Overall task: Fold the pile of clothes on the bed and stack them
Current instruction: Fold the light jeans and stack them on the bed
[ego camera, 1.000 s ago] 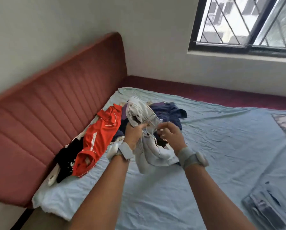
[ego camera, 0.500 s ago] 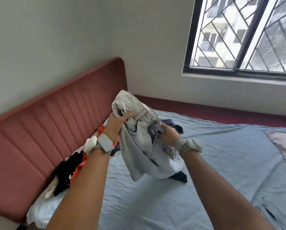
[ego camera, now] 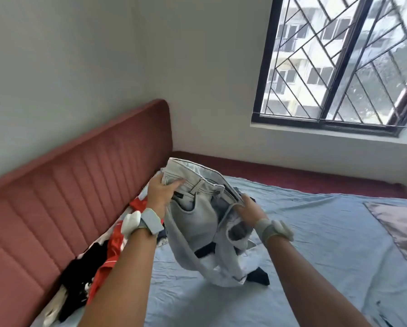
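Observation:
A pair of pale grey jeans (ego camera: 199, 223) hangs in the air over the bed, crumpled, its legs drooping toward the sheet. My left hand (ego camera: 161, 192) grips the waistband at its left end, thumb over the belt-loop side. My right hand (ego camera: 248, 208) grips the waistband's right end near the fly. The rest of the pile lies along the headboard: a red-orange shirt (ego camera: 110, 246) and a black-and-white garment (ego camera: 78, 282), partly hidden behind my left forearm. A dark navy piece (ego camera: 259, 276) peeks out under the jeans.
The light blue sheet (ego camera: 315, 244) covers the bed. A padded red headboard (ego camera: 56, 208) runs along the left. A pinkish pillow (ego camera: 400, 227) lies at the right edge. A barred window (ego camera: 339, 67) is in the far wall.
Both hands have lifted the jeans off the pile and raised them higher. The view has tilted up, showing more of the wall and window.

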`<state>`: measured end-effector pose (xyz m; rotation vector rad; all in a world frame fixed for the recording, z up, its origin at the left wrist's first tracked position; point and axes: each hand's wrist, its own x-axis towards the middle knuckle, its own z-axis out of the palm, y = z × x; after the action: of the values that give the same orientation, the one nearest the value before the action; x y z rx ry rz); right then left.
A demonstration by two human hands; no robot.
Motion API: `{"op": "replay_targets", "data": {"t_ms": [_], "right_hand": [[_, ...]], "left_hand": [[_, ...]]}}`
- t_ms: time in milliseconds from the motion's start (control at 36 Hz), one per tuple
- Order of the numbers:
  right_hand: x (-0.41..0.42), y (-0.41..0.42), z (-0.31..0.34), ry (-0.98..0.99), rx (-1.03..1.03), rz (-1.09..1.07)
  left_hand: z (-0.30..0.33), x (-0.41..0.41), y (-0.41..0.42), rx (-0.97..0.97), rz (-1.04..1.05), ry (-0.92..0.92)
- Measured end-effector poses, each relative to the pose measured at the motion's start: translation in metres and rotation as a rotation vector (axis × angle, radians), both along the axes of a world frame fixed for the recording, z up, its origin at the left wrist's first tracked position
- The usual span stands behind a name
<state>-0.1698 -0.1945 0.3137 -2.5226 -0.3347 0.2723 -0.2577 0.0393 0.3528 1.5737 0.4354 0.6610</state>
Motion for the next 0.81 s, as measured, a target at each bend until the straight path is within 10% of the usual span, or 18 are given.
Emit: {"op": "replay_targets", "data": {"t_ms": [444,611,806], "right_hand": [[0.022,0.054,0.041,0.264,0.296,0.211],[0.037,0.069,0.049,-0.044,0.968,-0.529],[0.022,0.111,0.036,0.086,0.677,-0.099]], "left_hand": [[-0.042,0.023,0.056,0.206,-0.003,0.201],[-0.050,0.030,0.071,0.204,0.058,0.239],[-0.068,0.034,0.070,0.131,0.001,0.218]]}}
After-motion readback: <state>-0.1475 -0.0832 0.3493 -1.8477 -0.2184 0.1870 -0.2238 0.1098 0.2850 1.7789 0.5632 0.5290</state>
